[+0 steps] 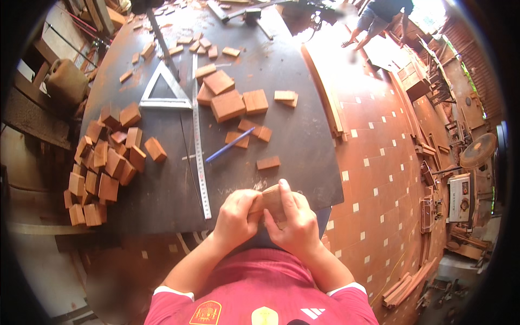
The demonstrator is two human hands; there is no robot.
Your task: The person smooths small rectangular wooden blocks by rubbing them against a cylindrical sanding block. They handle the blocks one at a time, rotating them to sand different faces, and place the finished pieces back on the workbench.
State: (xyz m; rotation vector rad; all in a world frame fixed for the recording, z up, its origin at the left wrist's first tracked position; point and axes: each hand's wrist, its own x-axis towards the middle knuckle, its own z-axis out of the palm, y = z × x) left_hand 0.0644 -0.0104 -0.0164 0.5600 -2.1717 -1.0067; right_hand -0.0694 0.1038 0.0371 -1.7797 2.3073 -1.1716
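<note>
At the table's near edge, close to my body, both my hands hold a small wooden block point(272, 199). My left hand point(237, 215) has its fingers closed on the block's left end. On the other end, my right hand point(294, 219) grips with thumb and fingers. My fingers hide part of the wood, so I cannot tell if it is one piece or two. Just beyond lies a single block point(268, 163). A blue pen point(230, 144) rests slantwise, its upper end at a pair of flat blocks. Left of it runs a long metal ruler point(199, 157).
On the dark table point(162, 189), a heap of blocks point(108, 168) sits at left. Larger blocks point(227, 105) lie mid-table, beside a metal triangle point(165, 103). Offcuts point(214, 51) scatter farther back. Long planks point(325, 92) line the right edge; a person point(379, 19) stands beyond.
</note>
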